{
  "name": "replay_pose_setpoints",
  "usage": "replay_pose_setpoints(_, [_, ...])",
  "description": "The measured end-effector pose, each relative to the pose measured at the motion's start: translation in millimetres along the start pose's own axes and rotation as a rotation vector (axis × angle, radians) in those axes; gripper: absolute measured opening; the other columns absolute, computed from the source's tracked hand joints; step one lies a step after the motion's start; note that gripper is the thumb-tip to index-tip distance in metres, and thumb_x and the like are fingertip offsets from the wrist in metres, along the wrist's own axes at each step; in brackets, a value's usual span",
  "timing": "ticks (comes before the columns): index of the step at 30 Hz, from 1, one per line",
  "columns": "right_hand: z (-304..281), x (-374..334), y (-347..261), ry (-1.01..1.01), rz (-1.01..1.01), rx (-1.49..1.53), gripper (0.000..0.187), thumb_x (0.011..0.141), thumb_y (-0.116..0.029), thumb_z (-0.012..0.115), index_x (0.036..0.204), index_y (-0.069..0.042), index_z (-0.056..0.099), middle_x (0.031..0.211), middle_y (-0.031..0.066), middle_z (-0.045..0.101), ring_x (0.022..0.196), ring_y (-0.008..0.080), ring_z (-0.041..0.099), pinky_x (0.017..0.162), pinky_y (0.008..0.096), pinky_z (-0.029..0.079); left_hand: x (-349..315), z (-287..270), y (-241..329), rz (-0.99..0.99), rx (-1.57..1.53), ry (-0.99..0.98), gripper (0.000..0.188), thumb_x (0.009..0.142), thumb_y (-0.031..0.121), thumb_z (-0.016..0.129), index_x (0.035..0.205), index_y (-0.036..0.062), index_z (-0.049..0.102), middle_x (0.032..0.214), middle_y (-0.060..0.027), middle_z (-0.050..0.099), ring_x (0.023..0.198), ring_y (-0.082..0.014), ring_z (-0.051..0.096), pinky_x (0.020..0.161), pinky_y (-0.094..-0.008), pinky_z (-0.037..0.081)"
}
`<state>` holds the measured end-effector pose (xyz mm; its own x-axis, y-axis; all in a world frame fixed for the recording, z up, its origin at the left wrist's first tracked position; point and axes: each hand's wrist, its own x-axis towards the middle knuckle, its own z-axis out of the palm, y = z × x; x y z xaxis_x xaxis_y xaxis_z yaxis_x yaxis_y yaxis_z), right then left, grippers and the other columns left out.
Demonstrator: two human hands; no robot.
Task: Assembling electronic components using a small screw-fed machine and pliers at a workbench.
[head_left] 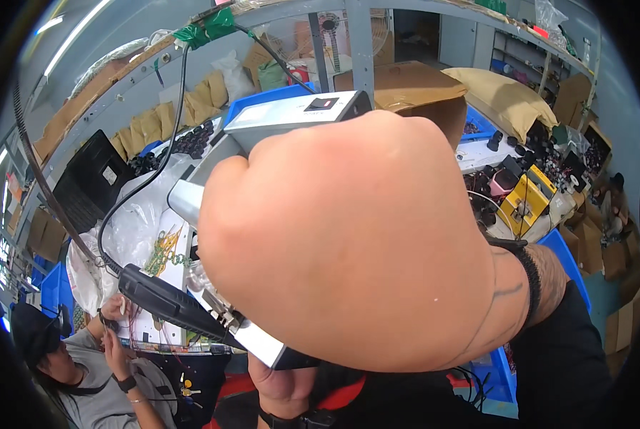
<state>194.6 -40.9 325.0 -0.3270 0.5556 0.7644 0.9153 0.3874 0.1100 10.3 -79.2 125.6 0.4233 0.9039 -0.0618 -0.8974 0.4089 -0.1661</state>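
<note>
My right hand fills the middle of the picture, close to the camera, its back toward me and its fingers curled into a fist. Whatever it grips is hidden behind it. A light grey metal arm sticks out past its left side. Behind the fist stands a grey bench machine with a black rocker switch. Lower down, my left hand is by the machine's white front edge, fingers hidden. A black corded handle points at a small metal clamp left of the fist.
A co-worker in a cap handles something small at lower left. A black cable hangs from the shelf frame. Clear plastic bags, a yellow device, blue bins and a cardboard box surround the bench.
</note>
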Motion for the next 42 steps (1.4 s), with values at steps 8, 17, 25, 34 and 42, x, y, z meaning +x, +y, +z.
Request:
replay_pose_setpoints(8, [22.2,-7.6,22.3,-0.119,-0.050,0.159,0.042,0.091,-0.043,0.077,0.074,-0.005,0.077,0.072,0.0167,0.072,0.071,0.0379,0.074,0.064,0.0468,0.060,0.0,-5.5,8.5,0.248,1.099,0.035,0.050,0.109,0.046,0.064,0.135,0.0025,0.062,0.115,-0.0106,0.074,0.101,-0.0249,0.072,0.095,-0.0470,0.060])
replay_pose_setpoints(17, [121.2,-75.9,45.4,-0.088,-0.260,0.258,0.041,0.087,-0.047,0.087,0.090,-0.008,0.073,0.073,0.0057,0.068,0.060,0.0284,0.069,0.053,0.0398,0.052,7.1,-78.0,84.9,0.613,1.651,0.317,0.029,0.097,0.009,0.084,0.119,-0.0004,0.067,0.107,-0.0050,0.071,0.095,-0.0120,0.066,0.086,-0.0287,0.053])
replay_pose_setpoints(25, [175.8,-143.0,53.3,-0.049,-0.250,0.330,0.042,0.084,-0.048,0.090,0.091,-0.010,0.075,0.073,0.0022,0.065,0.051,0.0228,0.060,0.048,0.0370,0.046,21.9,-75.4,104.5,0.714,1.764,0.408,0.038,0.100,0.016,0.084,0.126,-0.0029,0.064,0.115,-0.0053,0.068,0.104,-0.0139,0.066,0.097,-0.0298,0.052])
replay_pose_setpoints(34, [194.6,-176.6,64.6,-0.076,-0.200,0.469,0.045,0.081,-0.049,0.092,0.097,-0.010,0.075,0.073,0.0019,0.061,0.054,0.0222,0.061,0.050,0.0364,0.046,50.9,-70.9,116.0,0.895,1.876,0.329,0.053,0.092,0.010,0.091,0.133,0.0008,0.059,0.104,-0.0029,0.072,0.084,-0.0048,0.061,0.070,-0.0207,0.042])
replay_pose_setpoints(42, [192.5,-180.1,63.3,-0.123,-0.092,0.509,0.055,0.080,-0.050,0.092,0.112,-0.010,0.070,0.097,0.0055,0.063,0.070,0.0258,0.066,0.057,0.0369,0.052,64.5,-75.7,91.3,0.907,1.790,0.418,0.051,0.099,0.007,0.082,0.134,0.0025,0.045,0.082,-0.0071,0.074,0.077,-0.0058,0.063,0.069,-0.0203,0.045])
